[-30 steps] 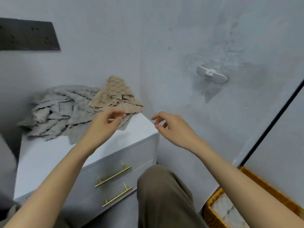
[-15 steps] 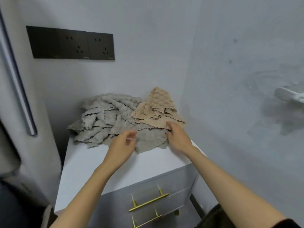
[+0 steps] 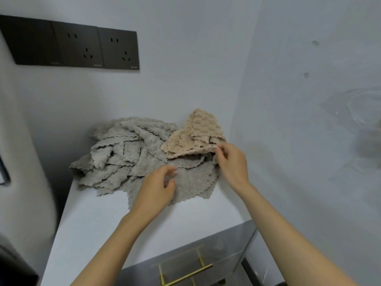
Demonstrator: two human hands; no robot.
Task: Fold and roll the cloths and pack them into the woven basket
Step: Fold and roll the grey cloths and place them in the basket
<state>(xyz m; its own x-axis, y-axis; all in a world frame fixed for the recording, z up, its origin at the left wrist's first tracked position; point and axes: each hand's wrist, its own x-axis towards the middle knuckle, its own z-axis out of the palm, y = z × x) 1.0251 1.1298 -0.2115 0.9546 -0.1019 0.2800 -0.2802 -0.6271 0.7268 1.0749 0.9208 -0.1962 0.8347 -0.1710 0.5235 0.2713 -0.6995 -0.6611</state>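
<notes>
A heap of several grey cloths (image 3: 123, 157) with wavy edges lies at the back of a white cabinet top (image 3: 99, 219). A beige cloth (image 3: 195, 135) sits on the heap's right side, in the corner. My right hand (image 3: 233, 164) pinches the beige cloth's near edge and lifts it slightly. My left hand (image 3: 158, 188) hovers over a flat grey cloth (image 3: 191, 182) at the front of the heap, fingers loosely curled and holding nothing. The woven basket is out of view.
The cabinet stands in a wall corner, with walls close behind and to the right. Dark wall sockets (image 3: 82, 48) hang above the heap. Drawer fronts with gold handles (image 3: 185, 275) face me below. A grey rounded object (image 3: 20, 162) stands left of the cabinet.
The view swung left from the basket side to the cabinet. Both hands reached forward to the heap; my right hand took hold of the beige cloth's edge and my left came over the grey cloth.
</notes>
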